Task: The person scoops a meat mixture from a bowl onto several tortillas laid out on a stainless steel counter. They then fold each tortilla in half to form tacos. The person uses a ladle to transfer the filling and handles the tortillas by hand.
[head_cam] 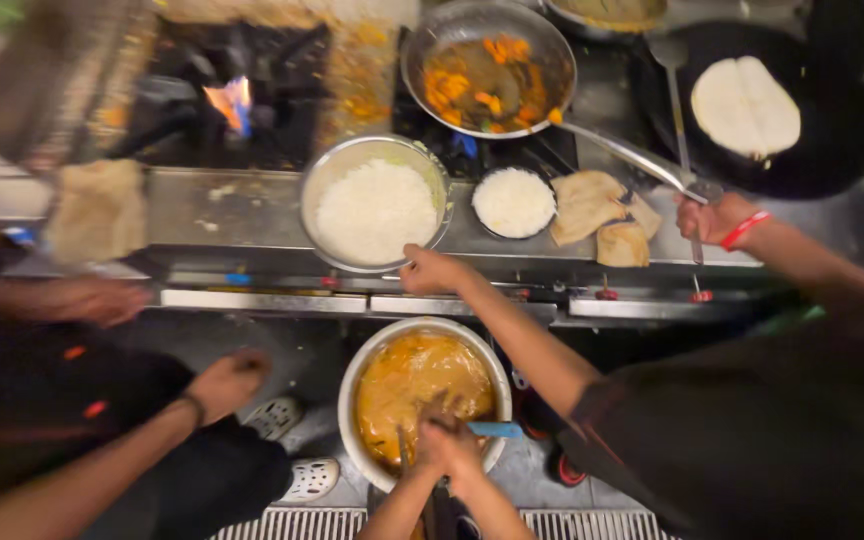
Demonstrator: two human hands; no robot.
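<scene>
A large steel pot [352,385] of orange-brown curry stands on the floor below the stove front. My left hand [424,452] and my right hand [464,447] are pressed together over the pot's near rim. Both are closed around a dark utensil handle [439,510] that dips into the curry. A short blue handle [500,429] sticks out to the right beside my right hand. How deep the utensil reaches is hidden under the curry.
A co-worker in black at the right holds the rim of a steel rice bowl [324,168] and a frying pan handle [632,155]. Another person's arm [152,430] reaches in from the left. A burner flame [230,103] is lit. Flatbreads [592,205], a small rice bowl [514,202] and a griddle [832,150] crowd the stove.
</scene>
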